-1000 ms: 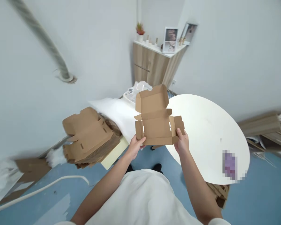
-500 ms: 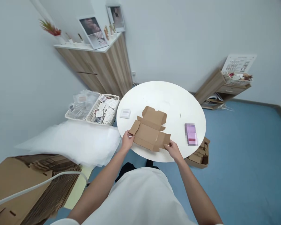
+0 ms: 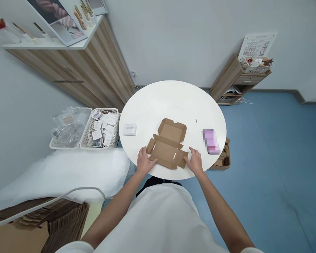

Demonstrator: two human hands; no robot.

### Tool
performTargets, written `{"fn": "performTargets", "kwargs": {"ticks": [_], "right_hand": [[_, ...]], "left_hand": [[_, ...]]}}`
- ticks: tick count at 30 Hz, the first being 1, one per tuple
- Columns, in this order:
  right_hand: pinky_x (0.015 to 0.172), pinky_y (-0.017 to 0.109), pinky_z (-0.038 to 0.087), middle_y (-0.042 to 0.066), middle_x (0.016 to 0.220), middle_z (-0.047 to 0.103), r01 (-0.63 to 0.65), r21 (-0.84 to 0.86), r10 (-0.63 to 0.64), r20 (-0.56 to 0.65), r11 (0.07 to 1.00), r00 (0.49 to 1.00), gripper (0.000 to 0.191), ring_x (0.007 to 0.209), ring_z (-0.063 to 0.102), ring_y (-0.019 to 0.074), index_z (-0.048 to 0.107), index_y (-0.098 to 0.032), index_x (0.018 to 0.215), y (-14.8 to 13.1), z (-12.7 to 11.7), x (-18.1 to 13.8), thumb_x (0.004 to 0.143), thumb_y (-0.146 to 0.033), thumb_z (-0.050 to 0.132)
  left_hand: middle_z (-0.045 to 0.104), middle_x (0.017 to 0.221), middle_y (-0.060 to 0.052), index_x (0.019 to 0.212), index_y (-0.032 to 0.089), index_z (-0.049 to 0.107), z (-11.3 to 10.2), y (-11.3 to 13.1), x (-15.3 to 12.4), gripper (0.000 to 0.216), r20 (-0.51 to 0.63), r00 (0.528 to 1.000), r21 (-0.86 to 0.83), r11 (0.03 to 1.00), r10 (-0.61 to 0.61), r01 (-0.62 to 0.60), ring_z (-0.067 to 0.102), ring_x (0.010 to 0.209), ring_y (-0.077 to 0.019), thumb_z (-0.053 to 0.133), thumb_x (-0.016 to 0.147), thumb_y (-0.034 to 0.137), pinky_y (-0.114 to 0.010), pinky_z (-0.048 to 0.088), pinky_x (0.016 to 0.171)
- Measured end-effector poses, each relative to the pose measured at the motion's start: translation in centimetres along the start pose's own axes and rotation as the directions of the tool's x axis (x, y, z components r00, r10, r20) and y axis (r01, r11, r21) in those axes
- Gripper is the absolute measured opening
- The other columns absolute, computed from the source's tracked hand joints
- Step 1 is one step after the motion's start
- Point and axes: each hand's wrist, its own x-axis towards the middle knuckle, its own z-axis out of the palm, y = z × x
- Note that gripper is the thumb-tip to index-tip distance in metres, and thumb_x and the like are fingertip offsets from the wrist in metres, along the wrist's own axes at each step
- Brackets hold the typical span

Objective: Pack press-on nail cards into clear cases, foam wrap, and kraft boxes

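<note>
An unfolded brown cardboard box [image 3: 164,151] lies nearly flat on the white round table [image 3: 173,98], its lid part pointing away from me and its side flaps spread out. At its left end is my left hand [image 3: 145,162], open, the thumb stretched over the near left corner and the fingers beside the left flap. My right hand [image 3: 195,162] is open at the other end, with its thumb at the edge of the right flap and its fingers spread on the tabletop. Neither hand grips the cardboard.
A small white packet [image 3: 130,129] lies at the table's left, and a pixelated purple item [image 3: 211,141] at its right. Two white baskets [image 3: 84,140] hold cards and clear bags. White sheets [image 3: 68,168] and stacked cardboard [image 3: 65,225] are at lower left; an open carton [image 3: 223,161] stands below the table.
The cardboard box has come down flatter onto the table. Both hands have loosened from its end flaps and their fingers have spread. The camera view has shifted.
</note>
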Motion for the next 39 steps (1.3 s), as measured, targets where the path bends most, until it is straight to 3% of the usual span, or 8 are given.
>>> {"fn": "performTargets", "kwargs": {"ticks": [5, 10, 14, 17, 24, 30, 34, 39], "right_hand": [[0.087, 0.039, 0.036, 0.007, 0.115, 0.052, -0.008, 0.031, 0.004, 0.139, 0.999, 0.99, 0.044, 0.109, 0.045, 0.0247, 0.046, -0.025, 0.116, -3.0, -0.2, 3.9, 0.073, -0.032, 0.052], [0.083, 0.029, 0.041, 0.006, 0.117, 0.053, -0.117, 0.216, 0.061, 0.248, 0.969, 0.967, 0.044, 0.106, 0.05, 0.0169, 0.045, -0.022, 0.117, -4.4, 1.3, 6.3, 0.074, -0.027, 0.053], [0.082, 0.028, 0.042, 0.005, 0.108, 0.058, -0.129, 0.164, 0.099, 0.178, 0.978, 0.979, 0.042, 0.098, 0.054, 0.0152, 0.048, -0.021, 0.115, -4.4, 2.2, 6.4, 0.073, -0.016, 0.049], [0.082, 0.027, 0.042, 0.002, 0.104, 0.06, -0.06, 0.12, 0.044, 0.13, 0.991, 0.991, 0.042, 0.094, 0.056, 0.0142, 0.052, -0.023, 0.112, -4.2, 2.0, 6.0, 0.073, -0.008, 0.043], [0.085, 0.034, 0.036, 0.003, 0.096, 0.062, 0.217, -0.101, -0.205, 0.121, 0.971, 0.971, 0.039, 0.09, 0.052, 0.0186, 0.058, -0.023, 0.105, -4.0, 1.5, 4.9, 0.077, -0.008, 0.036], [0.09, 0.043, 0.03, 0.01, 0.118, 0.047, 0.268, -0.232, -0.253, 0.089, 0.935, 0.963, 0.039, 0.109, 0.04, 0.0269, 0.05, -0.025, 0.118, -4.5, 1.0, 3.4, 0.08, -0.021, 0.041], [0.098, 0.05, 0.015, 0.01, 0.143, 0.016, 0.424, -0.316, -0.409, 0.116, 0.849, 0.905, 0.069, 0.129, 0.013, 0.0335, 0.03, -0.023, 0.132, -5.3, 0.8, 1.6, 0.071, -0.044, 0.055], [0.103, 0.048, 0.009, 0.012, 0.144, 0.017, 0.574, -0.364, -0.482, 0.317, 0.734, 0.817, 0.101, 0.132, 0.01, 0.0286, 0.009, -0.019, 0.138, -5.5, 3.0, 0.5, 0.059, -0.045, 0.066]], "left_hand": [[0.044, 0.126, -0.009, 0.114, 0.026, 0.046, -1.2, -0.6, 0.7, 0.056, 0.234, 0.878, 0.2, 0.863, 0.417, -0.463, 0.033, 0.12, -0.0294, 0.067, 0.062, 0.024, -0.049, 0.019, 0.098], [0.061, 0.094, -0.006, 0.097, 0.023, 0.055, -0.3, -1.4, 2.3, 0.033, 0.283, 0.802, 0.229, 0.775, 0.526, -0.589, 0.05, 0.1, -0.0207, 0.04, 0.075, 0.003, -0.048, 0.018, 0.096], [0.06, 0.076, -0.004, 0.082, 0.02, 0.057, 0.5, -1.4, 2.2, 0.023, 0.358, 0.75, 0.187, 0.745, 0.555, -0.641, 0.055, 0.08, -0.0178, 0.038, 0.079, 0.007, -0.048, 0.019, 0.096], [0.06, 0.09, -0.006, 0.096, 0.02, 0.055, 0.3, -0.7, 1.9, 0.021, 0.379, 0.73, 0.147, 0.742, 0.568, -0.654, 0.055, 0.089, -0.0196, 0.045, 0.078, 0.014, -0.046, 0.021, 0.096], [0.018, 0.142, -0.015, 0.135, 0.02, 0.021, -0.7, 2.5, 4.6, 0.109, 0.397, 0.739, 0.107, 0.772, 0.545, -0.627, 0.009, 0.131, -0.0347, 0.078, 0.042, 0.029, -0.05, 0.002, 0.103], [0.023, 0.141, -0.011, 0.134, 0.023, 0.023, -0.2, 3.2, 5.7, 0.112, 0.468, 0.735, 0.034, 0.821, 0.491, -0.57, 0.008, 0.131, -0.0341, 0.079, 0.038, 0.025, -0.05, 0.0, 0.104], [0.022, 0.142, -0.011, 0.135, 0.022, 0.02, -0.2, 2.9, 4.8, 0.102, 0.455, 0.745, 0.111, 0.799, 0.488, -0.591, 0.009, 0.131, -0.0329, 0.074, 0.049, 0.024, -0.051, -0.002, 0.104], [0.02, 0.143, -0.013, 0.136, 0.021, 0.021, -0.6, 2.8, 3.4, 0.096, 0.428, 0.751, 0.164, 0.775, 0.502, -0.611, 0.009, 0.131, -0.0331, 0.071, 0.054, 0.028, -0.051, -0.001, 0.103]]}}
